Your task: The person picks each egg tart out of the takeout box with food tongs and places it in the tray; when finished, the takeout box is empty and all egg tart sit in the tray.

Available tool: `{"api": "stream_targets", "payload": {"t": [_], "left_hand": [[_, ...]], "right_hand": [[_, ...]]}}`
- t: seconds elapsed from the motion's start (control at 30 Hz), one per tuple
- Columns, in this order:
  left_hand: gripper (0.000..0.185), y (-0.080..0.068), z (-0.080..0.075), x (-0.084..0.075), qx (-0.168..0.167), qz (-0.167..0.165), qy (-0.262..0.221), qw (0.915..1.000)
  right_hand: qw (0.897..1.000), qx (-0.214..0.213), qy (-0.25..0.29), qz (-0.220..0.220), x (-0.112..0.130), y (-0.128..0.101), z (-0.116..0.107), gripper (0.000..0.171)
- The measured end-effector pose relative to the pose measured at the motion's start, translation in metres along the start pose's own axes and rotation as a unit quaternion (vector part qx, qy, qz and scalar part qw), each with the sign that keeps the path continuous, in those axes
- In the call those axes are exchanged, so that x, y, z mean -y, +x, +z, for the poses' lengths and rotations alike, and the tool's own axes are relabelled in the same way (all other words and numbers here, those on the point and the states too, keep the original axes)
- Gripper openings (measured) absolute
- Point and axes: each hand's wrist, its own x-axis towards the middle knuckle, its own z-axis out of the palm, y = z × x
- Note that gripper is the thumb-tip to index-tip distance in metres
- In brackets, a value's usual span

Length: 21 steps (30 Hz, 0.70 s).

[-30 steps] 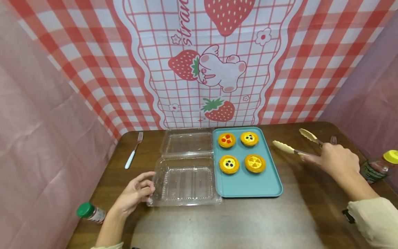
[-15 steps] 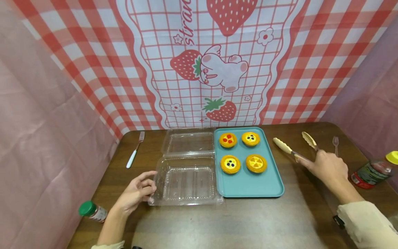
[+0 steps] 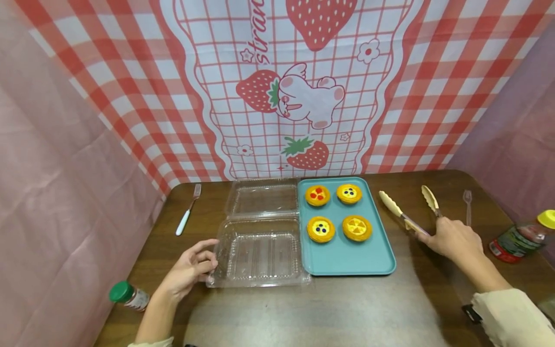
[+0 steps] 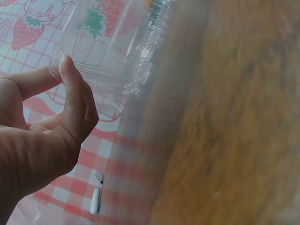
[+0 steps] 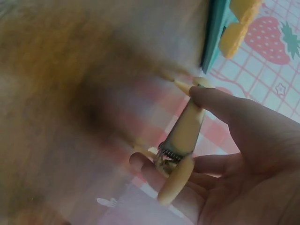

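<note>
Gripping yellow tongs [image 3: 409, 212], now swung away from the teal tray [image 3: 347, 258] of four fruit tarts [image 3: 320, 229], the right hand [image 3: 453, 237] hovers over the worktop [image 3: 347, 313] while the left hand [image 3: 191, 270] stays, fingertips steadying the open clamshell box [image 3: 259, 250].

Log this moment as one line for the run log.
left hand: touching clear clamshell box | right hand: holding tongs, open | tarts: four on teal tray

Dark wood-grain tabletop [image 3: 338, 308], red-and-white checked backdrop [image 3: 433, 86] with strawberries and a white bunny behind it, plain pink cloth walls [image 3: 56, 193] on both sides, soft even light
</note>
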Motion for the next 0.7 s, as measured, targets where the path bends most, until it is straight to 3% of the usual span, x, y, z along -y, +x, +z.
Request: {"api": "stream_targets", "payload": {"t": [0.33, 0.47, 0.6, 0.7], "left_hand": [[0.064, 0.001, 0.001, 0.001, 0.002, -0.001, -0.003, 1.0000], [0.064, 0.001, 0.003, -0.001, -0.001, -0.009, 0.001, 1.0000], [0.063, 0.003, 0.002, -0.005, 0.000, -0.018, 0.016, 0.9997], [0.062, 0.003, 0.000, -0.007, 0.000, -0.025, 0.036, 0.9990]], "right_hand": [[0.999, -0.042, 0.003, -0.016, 0.002, -0.010, 0.014, 0.061], [0.999, -0.045, -0.007, -0.002, 0.002, -0.013, 0.016, 0.079], [0.999, -0.019, -0.022, 0.022, 0.002, -0.015, 0.011, 0.103], [0.999, -0.017, -0.024, 0.022, 0.003, -0.016, 0.008, 0.107]]}}
